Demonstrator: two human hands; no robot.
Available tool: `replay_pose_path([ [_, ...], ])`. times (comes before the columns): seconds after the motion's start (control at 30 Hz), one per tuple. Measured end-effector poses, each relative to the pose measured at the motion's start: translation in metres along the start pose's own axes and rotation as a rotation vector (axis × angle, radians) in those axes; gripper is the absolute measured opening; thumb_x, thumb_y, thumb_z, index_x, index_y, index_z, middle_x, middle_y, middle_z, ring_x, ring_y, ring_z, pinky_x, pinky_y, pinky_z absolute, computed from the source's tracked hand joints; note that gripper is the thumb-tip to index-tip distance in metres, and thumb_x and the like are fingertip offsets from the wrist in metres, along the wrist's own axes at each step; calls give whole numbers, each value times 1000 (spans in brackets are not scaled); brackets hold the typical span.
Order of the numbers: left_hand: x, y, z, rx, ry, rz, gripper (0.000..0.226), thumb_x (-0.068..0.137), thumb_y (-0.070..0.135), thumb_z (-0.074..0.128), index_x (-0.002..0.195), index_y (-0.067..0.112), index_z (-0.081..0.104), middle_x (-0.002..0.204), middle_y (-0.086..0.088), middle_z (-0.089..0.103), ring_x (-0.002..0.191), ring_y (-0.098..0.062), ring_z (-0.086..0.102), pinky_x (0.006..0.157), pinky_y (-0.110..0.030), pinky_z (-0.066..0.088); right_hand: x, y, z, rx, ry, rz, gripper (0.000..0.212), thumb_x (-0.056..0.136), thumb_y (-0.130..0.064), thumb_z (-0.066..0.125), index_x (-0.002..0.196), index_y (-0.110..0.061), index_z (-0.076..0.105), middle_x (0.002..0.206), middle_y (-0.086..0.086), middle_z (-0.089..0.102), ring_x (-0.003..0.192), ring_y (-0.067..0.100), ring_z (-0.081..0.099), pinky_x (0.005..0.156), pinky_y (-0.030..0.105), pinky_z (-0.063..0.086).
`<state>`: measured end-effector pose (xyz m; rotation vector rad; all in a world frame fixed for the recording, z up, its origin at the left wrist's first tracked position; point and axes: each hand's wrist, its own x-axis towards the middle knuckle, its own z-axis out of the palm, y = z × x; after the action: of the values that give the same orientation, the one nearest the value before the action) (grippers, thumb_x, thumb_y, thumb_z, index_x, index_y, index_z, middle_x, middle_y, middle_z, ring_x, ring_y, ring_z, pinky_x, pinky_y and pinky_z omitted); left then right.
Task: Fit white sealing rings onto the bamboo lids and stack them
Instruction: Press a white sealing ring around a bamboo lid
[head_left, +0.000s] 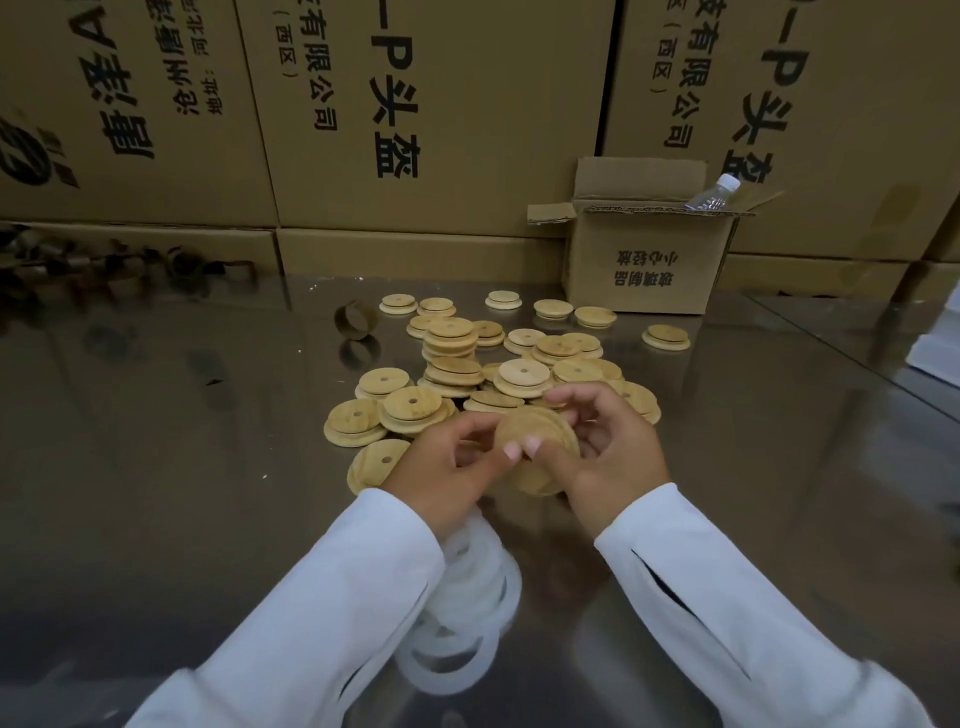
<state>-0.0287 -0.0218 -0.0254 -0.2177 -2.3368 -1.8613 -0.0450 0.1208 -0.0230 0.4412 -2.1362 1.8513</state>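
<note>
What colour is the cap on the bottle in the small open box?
White cap on a clear bottle; head view.

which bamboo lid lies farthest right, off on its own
The lone lid in front of the small open box, apart from the main pile.

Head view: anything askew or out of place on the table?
The lid stack is uneven, upper lids shifted off lower ones. A brown cardboard ring stands on edge left of it. A water bottle sticks tilted out of the open box. The left hand and right hand hold one lid.
</note>
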Motion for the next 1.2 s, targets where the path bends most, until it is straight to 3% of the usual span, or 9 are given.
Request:
replay_pose_path([
  [0.13, -1, 3, -5, -125, -8, 68, 8, 83, 8, 61, 91, 10, 62, 89, -8, 67, 83, -16, 63, 76, -26, 51, -1, -11, 4, 183, -10, 22, 41, 69, 1, 73, 92, -28, 57, 83, 1, 53, 74, 11, 58, 69, 21, 52],
  [0.27, 4, 3, -9, -255, 99, 53, 10, 81, 14, 62, 90, 9, 62, 82, -6, 68, 76, -17, 64, 70, -28, 54, -4, -9, 9, 217, 86, 131, 40, 72, -19, 74, 100, -30, 48, 87, 4, 59, 81, 13, 58, 75, 25, 50],
  [0.4, 7, 3, -13, -406, 241, 39, 5, 83, 14, 60, 87, 10, 61, 71, 4, 70, 68, -10, 66, 56, -21, 53, -14, 0, 19, -118, 14, 156, 16, 79, -24, 67, 76, -30, 52, 70, -6, 54, 61, -2, 50, 59, 11, 39],
  [0.5, 8, 3, -13, -438, 276, 46, 6, 83, 13, 59, 87, 9, 61, 68, 5, 69, 67, -9, 65, 55, -19, 51, -24, 4, 25, -370, -259, 33, 15, 77, -32, 67, 66, -31, 56, 67, -8, 54, 61, 2, 48, 60, 17, 39],
  [0.63, 8, 5, -12, -459, 253, 52, 10, 80, 16, 60, 88, 9, 61, 71, 4, 69, 69, -9, 65, 56, -20, 52, -27, 5, 28, -516, -337, -40, 15, 72, -43, 68, 70, -34, 57, 66, -12, 50, 68, 3, 47, 61, 19, 39],
  [0.77, 7, 8, -14, -512, 219, 53, 21, 71, 24, 62, 87, 9, 61, 73, 3, 70, 71, -11, 66, 58, -21, 53, -25, 4, 26, -331, -357, 65, 18, 73, -27, 73, 62, -34, 61, 66, -9, 54, 60, 3, 47, 59, 14, 38],
  [0.93, 7, 10, -17, -601, 284, -18, 9, 85, 17, 56, 85, 11, 62, 80, -4, 68, 75, -16, 65, 64, -28, 53, -15, -4, 18, -49, -235, 95, 26, 71, -8, 75, 57, -28, 67, 65, -3, 64, 62, 10, 52, 63, 21, 45],
  [1.07, 8, 12, -18, -747, 286, -140, 11, 92, 13, 49, 94, 6, 58, 96, -15, 65, 86, -29, 66, 66, -39, 59, -1, -18, 2, 290, -171, 132, 15, 68, -9, 73, 60, -21, 71, 60, -7, 65, 58, 3, 57, 56, 12, 46],
  [1.2, 4, 14, -7, -707, 128, -211, 12, 93, 8, 47, 100, 3, 56, 102, -20, 63, 88, -30, 65, 55, -34, 58, 3, -22, 0, 439, -21, 221, 8, 71, -9, 70, 67, -16, 69, 52, -7, 63, 46, 2, 54, 46, 11, 43],
])
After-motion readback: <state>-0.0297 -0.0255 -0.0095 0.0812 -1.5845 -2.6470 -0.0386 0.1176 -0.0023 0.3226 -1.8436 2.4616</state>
